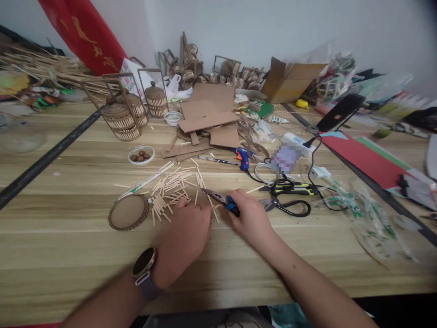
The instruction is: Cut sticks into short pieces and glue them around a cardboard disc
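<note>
My right hand (251,216) is wrapped around a pair of long-nose pliers (220,197) with blue handles, their jaws pointing up and left over the sticks. Close beside it, my left hand (189,230) is curled down at the near edge of a loose pile of short wooden sticks (172,184). Its fingertips are hidden under the hand, so whatever they pinch cannot be made out. Left of the pile lies a round cardboard disc (128,212) with a dark ridged rim. A thin green-and-white strip (146,180) lies behind the disc.
Black-handled scissors (293,208) and a yellow-black cutter (300,187) lie to the right. Behind are a blue glue gun (243,158), a pen (217,160), a bowl of brown beads (141,155), cardboard pieces (208,119) and small lidded baskets (121,120). Cables (319,171) trail at right.
</note>
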`<action>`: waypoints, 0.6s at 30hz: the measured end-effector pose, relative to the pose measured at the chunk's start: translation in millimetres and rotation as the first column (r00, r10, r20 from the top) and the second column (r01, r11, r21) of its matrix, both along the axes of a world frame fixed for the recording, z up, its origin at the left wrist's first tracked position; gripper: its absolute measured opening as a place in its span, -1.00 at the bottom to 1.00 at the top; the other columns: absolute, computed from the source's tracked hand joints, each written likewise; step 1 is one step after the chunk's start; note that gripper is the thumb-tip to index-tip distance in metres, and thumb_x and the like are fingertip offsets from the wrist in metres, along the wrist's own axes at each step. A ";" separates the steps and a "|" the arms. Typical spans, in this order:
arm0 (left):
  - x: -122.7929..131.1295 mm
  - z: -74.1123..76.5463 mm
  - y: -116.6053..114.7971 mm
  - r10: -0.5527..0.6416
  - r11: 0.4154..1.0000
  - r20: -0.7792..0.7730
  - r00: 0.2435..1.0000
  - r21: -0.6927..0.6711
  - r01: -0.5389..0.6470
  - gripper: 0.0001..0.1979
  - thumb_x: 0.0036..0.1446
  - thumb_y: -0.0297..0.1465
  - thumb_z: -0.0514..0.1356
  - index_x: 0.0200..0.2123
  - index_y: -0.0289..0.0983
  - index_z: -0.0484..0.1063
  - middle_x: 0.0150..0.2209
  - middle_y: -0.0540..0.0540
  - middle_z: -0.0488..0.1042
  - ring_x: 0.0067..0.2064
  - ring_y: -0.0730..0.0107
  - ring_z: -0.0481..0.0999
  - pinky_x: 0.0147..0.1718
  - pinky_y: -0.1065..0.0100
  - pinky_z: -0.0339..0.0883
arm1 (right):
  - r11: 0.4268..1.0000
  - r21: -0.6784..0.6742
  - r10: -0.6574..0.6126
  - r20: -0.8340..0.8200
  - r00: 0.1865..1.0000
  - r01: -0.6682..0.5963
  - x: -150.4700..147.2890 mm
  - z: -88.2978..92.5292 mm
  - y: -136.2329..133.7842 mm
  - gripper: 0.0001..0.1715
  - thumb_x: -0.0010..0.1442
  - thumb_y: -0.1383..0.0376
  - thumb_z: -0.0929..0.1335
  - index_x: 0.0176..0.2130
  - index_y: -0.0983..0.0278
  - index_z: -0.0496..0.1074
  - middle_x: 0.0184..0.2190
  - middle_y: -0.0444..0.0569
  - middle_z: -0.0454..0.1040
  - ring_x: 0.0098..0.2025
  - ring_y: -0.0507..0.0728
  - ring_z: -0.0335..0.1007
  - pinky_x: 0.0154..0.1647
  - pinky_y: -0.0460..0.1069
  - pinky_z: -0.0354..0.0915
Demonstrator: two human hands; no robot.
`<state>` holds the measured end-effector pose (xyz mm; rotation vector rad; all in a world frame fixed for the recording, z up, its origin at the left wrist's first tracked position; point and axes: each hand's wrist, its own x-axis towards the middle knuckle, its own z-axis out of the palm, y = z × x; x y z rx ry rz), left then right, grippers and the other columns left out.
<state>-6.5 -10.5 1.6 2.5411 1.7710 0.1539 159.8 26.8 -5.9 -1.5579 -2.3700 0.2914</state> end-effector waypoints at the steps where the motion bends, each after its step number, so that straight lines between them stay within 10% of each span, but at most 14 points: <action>1: 1.2 0.5 -0.4 0.002 1.000 -0.004 1.000 -0.010 -0.002 -0.72 0.27 -0.52 -0.03 -0.32 -0.31 0.47 -0.47 -0.20 0.56 -0.43 0.14 0.53 -0.15 0.06 0.23 | 1.000 0.008 -0.001 0.012 1.000 0.001 -1.3 0.0 -0.8 -0.98 0.13 0.35 0.33 -0.35 0.24 0.34 -0.34 0.00 0.43 -0.31 0.18 0.36 -0.36 -0.03 0.11; 8: -8.0 8.2 8.3 0.045 0.981 0.308 0.950 -0.192 0.016 -0.70 0.30 -0.44 -0.05 -0.40 -0.29 0.42 -0.44 -0.19 0.54 -0.37 0.18 0.51 -0.22 0.17 0.26 | 0.993 -0.003 0.112 -0.282 0.953 -0.118 7.8 1.8 8.5 -0.94 0.14 0.35 0.31 -0.39 0.24 0.33 -0.41 -0.05 0.37 -0.35 0.13 0.32 -0.35 -0.05 0.16; 14: -24.1 12.9 18.5 0.372 0.779 0.867 0.332 -0.486 0.397 -0.70 0.26 -0.20 0.01 -0.41 -0.24 0.35 -0.58 0.00 0.48 -0.44 0.37 0.46 -0.33 0.37 0.27 | 0.926 -0.214 0.107 -0.640 0.761 -0.310 27.4 15.3 16.5 -0.76 0.21 0.13 0.32 -0.36 0.25 0.37 -0.48 -0.13 0.37 -0.43 0.07 0.31 -0.38 -0.06 0.24; 18: -19.9 6.1 18.1 0.560 0.708 0.800 0.216 -0.597 0.377 -0.68 0.20 -0.12 0.12 -0.36 -0.26 0.40 -0.44 -0.08 0.61 -0.35 0.33 0.52 -0.31 0.35 0.26 | 0.944 -0.147 0.163 -0.571 0.804 -0.296 22.8 19.5 8.0 -0.84 0.22 0.22 0.32 -0.21 0.25 0.41 -0.32 -0.04 0.52 -0.29 0.12 0.44 -0.25 -0.03 0.32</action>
